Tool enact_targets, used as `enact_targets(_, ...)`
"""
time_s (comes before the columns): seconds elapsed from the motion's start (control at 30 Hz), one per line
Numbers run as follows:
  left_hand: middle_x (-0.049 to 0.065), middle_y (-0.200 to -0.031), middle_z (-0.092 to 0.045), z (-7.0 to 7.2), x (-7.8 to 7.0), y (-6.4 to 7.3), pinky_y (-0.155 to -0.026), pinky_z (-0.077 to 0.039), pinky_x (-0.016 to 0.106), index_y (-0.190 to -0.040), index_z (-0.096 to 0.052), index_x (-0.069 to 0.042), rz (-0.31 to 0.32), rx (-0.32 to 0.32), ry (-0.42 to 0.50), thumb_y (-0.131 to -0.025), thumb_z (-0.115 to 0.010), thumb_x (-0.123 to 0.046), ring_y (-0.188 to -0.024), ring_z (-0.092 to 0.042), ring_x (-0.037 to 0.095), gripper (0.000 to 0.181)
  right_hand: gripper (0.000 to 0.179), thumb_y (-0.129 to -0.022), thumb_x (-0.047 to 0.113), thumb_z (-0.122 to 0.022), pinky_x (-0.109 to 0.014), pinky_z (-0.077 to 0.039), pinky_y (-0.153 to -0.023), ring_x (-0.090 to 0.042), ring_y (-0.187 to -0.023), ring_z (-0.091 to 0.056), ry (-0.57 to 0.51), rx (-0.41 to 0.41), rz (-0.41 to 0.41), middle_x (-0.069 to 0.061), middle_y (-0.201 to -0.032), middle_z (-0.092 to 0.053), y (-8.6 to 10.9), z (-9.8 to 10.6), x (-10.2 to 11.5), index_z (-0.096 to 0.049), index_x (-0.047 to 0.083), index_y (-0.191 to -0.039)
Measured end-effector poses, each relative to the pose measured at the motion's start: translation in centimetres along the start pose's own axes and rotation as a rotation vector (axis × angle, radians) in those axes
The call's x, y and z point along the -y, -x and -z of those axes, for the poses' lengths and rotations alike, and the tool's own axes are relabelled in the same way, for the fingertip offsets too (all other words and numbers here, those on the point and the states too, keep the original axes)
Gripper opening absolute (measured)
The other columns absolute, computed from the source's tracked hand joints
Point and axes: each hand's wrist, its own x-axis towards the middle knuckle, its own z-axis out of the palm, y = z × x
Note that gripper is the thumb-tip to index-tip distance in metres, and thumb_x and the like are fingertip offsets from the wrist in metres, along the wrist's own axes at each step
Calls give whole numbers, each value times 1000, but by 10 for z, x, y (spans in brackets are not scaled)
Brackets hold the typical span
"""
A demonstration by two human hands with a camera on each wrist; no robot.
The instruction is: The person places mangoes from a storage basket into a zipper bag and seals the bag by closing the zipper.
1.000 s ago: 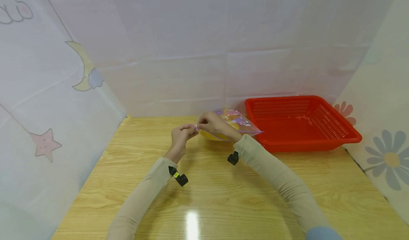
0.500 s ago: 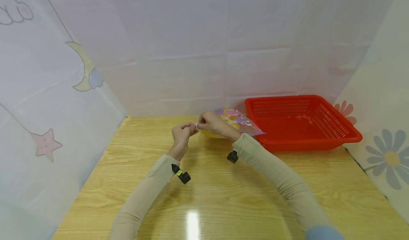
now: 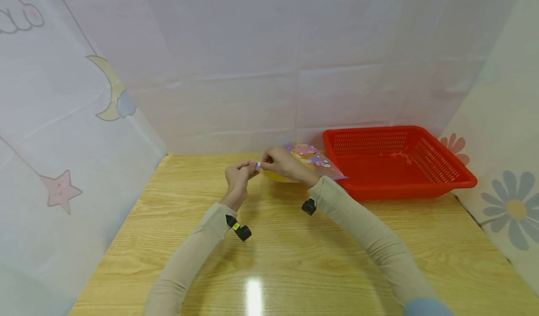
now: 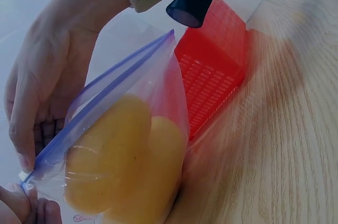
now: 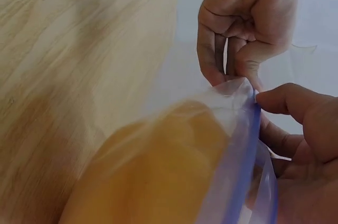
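A clear zip bag printed with coloured patterns stands at the back of the table, its purple zip strip along the top. Inside are rounded yellow things resembling potatoes. My left hand pinches the bag's end corner between thumb and fingers, as the right wrist view also shows. Beside it, my right hand pinches the zip at a small white slider, which its fingertips partly hide. Above the yellow things, the two zip edges lie apart on the far side of my right hand.
A red plastic basket with slotted walls stands at the back right, close against the bag's far corner. The wooden table meets patterned hanging sheets at the back and sides. A small black camera sits on each wrist.
The hands stay nearly in place at the bag's corner. My right hand has shifted very slightly right, and a little more of the white and purple piece shows between the hands.
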Motion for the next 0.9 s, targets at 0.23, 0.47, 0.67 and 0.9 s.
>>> enact_targets(0.23, 13, -83, -68, -1, 0, -1, -75, -61, 33, -83, -73, 6, 9, -14, 9, -86, -65, 11, -69, -70, 18, 10, 20, -100, 15, -61, -32, -56, -79, -21, -86, -64, -5, 63, 20, -13, -98, -71, -4, 2, -1, -72, -1, -98)
enact_targets(0.47, 13, -82, -68, -1, -2, -3, -76, -61, 35, -88, -71, 11, -16, -5, 6, -87, -66, 10, -69, -70, 19, 5, 19, -99, 16, -64, -31, -54, -77, -20, -84, -62, -75, 11, 16, -13, -97, -70, -2, 3, -6, -74, 0, -98)
enact_targets(0.67, 13, -84, -67, -1, -8, -5, -74, -61, 32, -98, -68, 19, -36, -33, 5, -86, -68, 10, -73, -71, 26, 15, 17, -97, 15, -66, -31, -52, -72, -18, -78, -58, -35, -18, 2, -7, -91, -70, 1, 12, -8, -74, 1, -96)
enact_targets(0.9, 14, -89, -67, -2, -12, -7, -75, -61, 31, -94, -70, 14, -31, -31, -4, -87, -68, 9, -67, -70, 18, 9, 19, -95, 11, -68, -35, -55, -80, -23, -91, -63, -26, -20, 11, -14, -106, -71, 4, 24, -9, -74, -3, -105)
